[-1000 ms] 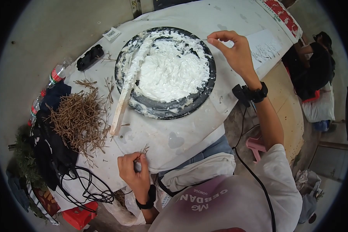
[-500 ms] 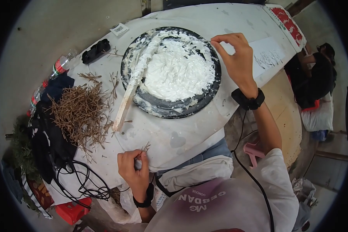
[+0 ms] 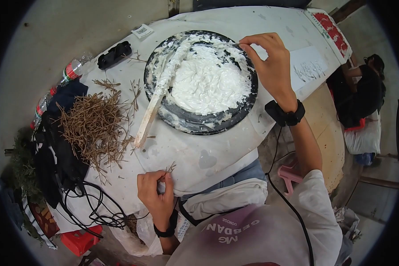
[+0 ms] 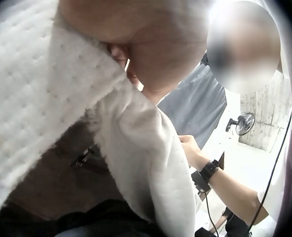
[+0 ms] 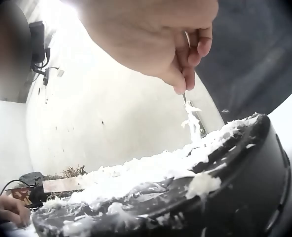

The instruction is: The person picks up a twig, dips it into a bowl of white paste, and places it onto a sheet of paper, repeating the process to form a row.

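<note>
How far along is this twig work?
Done, it seems: white paste lies ready in the black basin. In hand: the left hand pinches short twigs; the right hand pinches a thin paste-smeared piece. Remaining, probably: the bare brown twig pile.

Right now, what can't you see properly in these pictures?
The bottom of the bowl: head view, hidden under white paste.
The left hand's fingertips: left wrist view, hidden behind white cloth.
Marks on the paper: head view, too small to make out.
The thin piece in the right hand: right wrist view, lower part coated in paste.
</note>
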Tool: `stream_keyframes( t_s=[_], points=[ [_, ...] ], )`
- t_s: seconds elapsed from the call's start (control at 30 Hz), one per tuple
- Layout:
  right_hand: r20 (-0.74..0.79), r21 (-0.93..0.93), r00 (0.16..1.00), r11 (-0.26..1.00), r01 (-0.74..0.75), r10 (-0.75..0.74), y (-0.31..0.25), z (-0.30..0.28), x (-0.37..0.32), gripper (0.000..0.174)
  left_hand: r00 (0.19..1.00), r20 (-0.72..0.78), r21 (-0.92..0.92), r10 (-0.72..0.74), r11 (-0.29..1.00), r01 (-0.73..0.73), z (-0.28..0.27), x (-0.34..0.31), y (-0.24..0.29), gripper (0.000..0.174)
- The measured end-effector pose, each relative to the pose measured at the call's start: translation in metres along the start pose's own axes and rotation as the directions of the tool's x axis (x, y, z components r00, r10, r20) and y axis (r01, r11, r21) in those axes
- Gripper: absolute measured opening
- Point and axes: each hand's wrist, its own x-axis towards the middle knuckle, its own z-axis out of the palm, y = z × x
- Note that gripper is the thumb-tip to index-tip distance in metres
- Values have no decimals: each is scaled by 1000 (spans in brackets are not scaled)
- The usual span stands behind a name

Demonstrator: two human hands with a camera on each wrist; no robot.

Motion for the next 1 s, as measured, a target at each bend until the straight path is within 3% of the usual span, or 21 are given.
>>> stream_keyframes(
  t_s=[0.37,0.63,0.77,0.87,0.93,1.0],
  points=[
    [80,75,990,990,-122,116,8,1,-7,11,998,-20,-8,55,998,-55,0,0,-2,13],
    [23,118,981,974,-195,193,6,-4,-9,13,1000,-3,-20,29,999,-29,-4,1,5,9],
    [52,186,933,915,-359,355,17,-15,-17,15,998,-51,-25,37,999,-38,0,-1,0,11],
    [160,491,805,661,-567,572,31,-24,-22,19,996,-81,-39,37,998,-40,1,-3,1,7],
    [173,561,775,586,-584,608,34,-30,-25,21,994,-95,-46,52,997,-57,2,-4,2,5],
    [240,664,716,427,-614,655,38,-43,-34,26,989,-129,-67,-75,996,67,3,-8,2,7]
  ],
)
